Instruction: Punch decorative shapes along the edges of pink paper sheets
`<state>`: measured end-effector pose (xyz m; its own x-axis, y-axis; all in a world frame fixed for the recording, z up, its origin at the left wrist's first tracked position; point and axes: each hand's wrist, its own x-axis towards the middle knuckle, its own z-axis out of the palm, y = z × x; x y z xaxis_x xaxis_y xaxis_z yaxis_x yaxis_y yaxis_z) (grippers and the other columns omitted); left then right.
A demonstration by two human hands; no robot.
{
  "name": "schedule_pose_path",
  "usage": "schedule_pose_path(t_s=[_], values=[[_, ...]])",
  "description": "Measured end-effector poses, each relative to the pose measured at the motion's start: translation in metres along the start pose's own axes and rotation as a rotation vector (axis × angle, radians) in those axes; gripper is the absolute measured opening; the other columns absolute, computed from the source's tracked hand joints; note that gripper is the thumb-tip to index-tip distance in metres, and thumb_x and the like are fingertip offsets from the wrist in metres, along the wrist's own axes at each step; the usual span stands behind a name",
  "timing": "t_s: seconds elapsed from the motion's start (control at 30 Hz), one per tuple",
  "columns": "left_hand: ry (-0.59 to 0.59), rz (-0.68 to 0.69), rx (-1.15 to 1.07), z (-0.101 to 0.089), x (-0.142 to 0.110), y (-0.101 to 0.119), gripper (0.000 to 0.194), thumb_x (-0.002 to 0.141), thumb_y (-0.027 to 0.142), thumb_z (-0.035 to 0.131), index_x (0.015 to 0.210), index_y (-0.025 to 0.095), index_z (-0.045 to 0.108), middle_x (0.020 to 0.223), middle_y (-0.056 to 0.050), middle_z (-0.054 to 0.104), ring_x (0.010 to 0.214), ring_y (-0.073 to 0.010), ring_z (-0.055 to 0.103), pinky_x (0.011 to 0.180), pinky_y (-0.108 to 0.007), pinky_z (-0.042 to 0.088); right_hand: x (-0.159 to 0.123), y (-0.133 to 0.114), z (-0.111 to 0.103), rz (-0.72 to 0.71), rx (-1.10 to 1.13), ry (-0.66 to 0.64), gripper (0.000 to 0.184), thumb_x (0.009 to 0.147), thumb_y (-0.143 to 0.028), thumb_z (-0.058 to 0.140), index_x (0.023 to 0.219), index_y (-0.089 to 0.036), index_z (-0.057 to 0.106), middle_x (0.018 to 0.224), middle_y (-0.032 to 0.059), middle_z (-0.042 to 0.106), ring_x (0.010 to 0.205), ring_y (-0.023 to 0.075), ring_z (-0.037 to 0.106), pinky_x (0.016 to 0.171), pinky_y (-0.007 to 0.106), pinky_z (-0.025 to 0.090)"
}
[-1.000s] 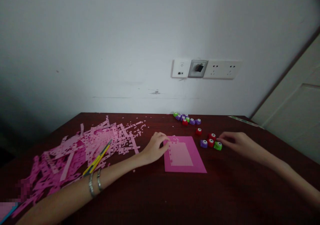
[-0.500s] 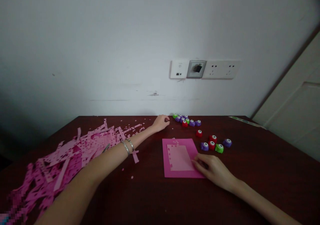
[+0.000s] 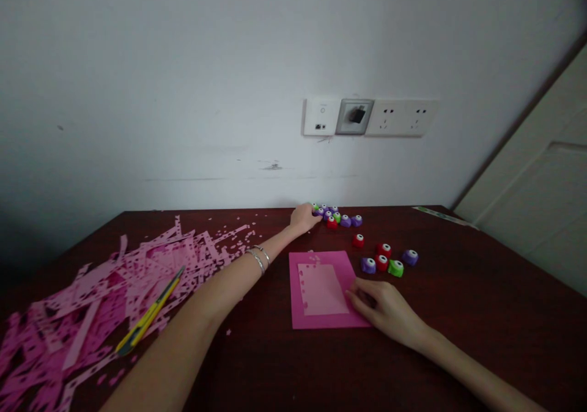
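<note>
My left hand (image 3: 305, 218) reaches to the far edge of the table, at the near-left end of a cluster of small craft punches (image 3: 345, 220) in purple, green and red. Its fingers are mostly hidden behind the hand, so a grip on a punch cannot be made out. A light pink paper (image 3: 324, 293) with small notches punched along its left edge lies on a darker pink sheet (image 3: 297, 290). My right hand (image 3: 387, 311) has its fingers curled together at the right edge of these papers, holding them. Tiny pink cut-outs lie near the sheet's top edge.
A heap of punched pink paper strips (image 3: 96, 296) covers the left side, with a yellow utility knife (image 3: 151, 314) on it. More punches, such as a green one (image 3: 395, 268), stand right of the sheet. A thin strip (image 3: 444, 217) lies far right. Wall sockets (image 3: 401, 118) are behind.
My left hand has moved right, up to the clustered punches. My right hand stays at the papers. The view has shifted slightly, and the knife now shows fully beside my left arm.
</note>
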<state>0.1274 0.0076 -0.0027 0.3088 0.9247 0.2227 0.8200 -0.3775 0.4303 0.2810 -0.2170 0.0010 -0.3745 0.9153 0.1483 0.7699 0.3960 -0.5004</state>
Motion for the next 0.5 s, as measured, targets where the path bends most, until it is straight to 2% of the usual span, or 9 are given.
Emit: schedule_pose_path(t_s=[0.27,0.5], values=[[0.03,-0.018,0.057,0.0014,0.0015,0.0031,0.028,0.071,0.042,0.055,0.071,0.015,0.065,0.076,-0.01,0.065,0.077,-0.0222,0.059,0.064,-0.029,0.04,0.0011,0.001,-0.0001,0.009,0.019,0.0,0.027,0.086,-0.031,0.039,0.065,-0.018,0.049,0.059,0.0002,0.054,0.051,0.0121,0.046,0.052,0.025,0.033],[0.05,0.01,0.02,-0.0048,-0.0006,0.0015,0.025,0.069,0.039,0.058,0.062,0.016,0.064,0.064,-0.006,0.063,0.068,-0.0182,0.056,0.061,-0.026,0.038,0.0,0.0025,-0.0005,0.012,0.065,0.009,0.026,0.085,-0.031,0.041,0.065,-0.018,0.05,0.058,-0.0004,0.053,0.052,0.0116,0.045,0.052,0.025,0.033]])
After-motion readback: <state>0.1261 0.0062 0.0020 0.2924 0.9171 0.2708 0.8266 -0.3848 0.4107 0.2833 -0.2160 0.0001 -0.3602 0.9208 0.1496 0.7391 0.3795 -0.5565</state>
